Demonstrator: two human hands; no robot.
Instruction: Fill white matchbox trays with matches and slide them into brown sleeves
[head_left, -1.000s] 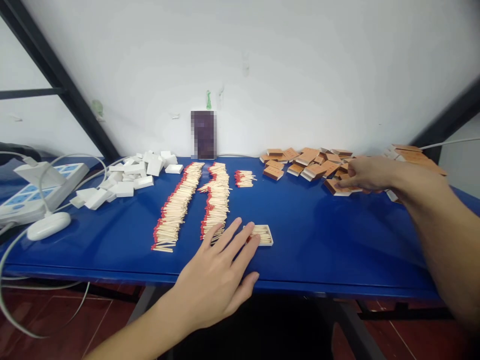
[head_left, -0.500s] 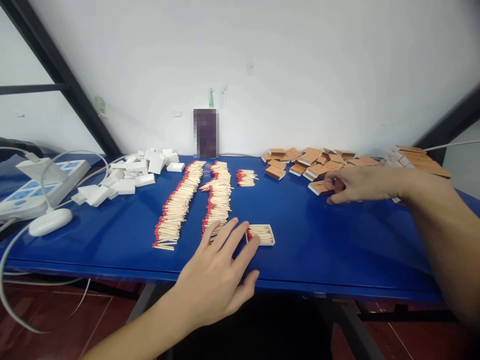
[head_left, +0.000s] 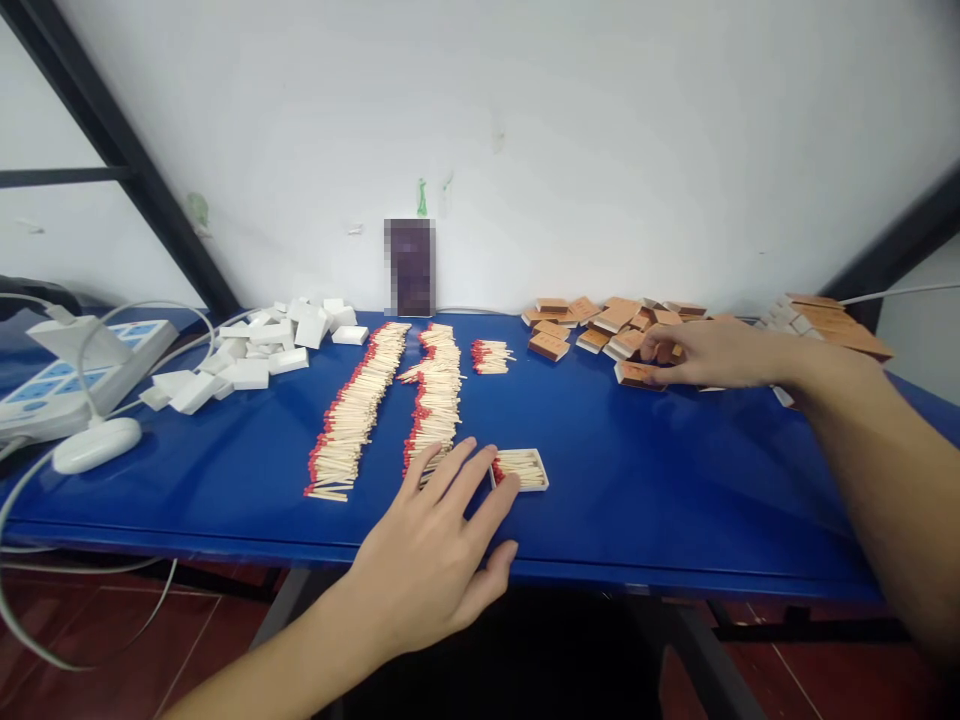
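Observation:
My left hand lies flat on the blue table with fingers spread, fingertips touching a white matchbox tray filled with red-tipped matches. Just beyond it run two long rows of loose matches, with a small bunch of matches farther back. My right hand reaches to the far right, fingers curled over an orange matchbox sleeve at the near edge of a pile of orange sleeves.
A heap of empty white trays sits at the back left. A power strip, a white mouse-shaped device and cables lie at the left edge. More orange sleeves lie far right. A dark blurred object leans on the wall.
My right hand drew one orange sleeve out of the pile toward the left and now rests over it. My left hand stayed flat by the filled tray.

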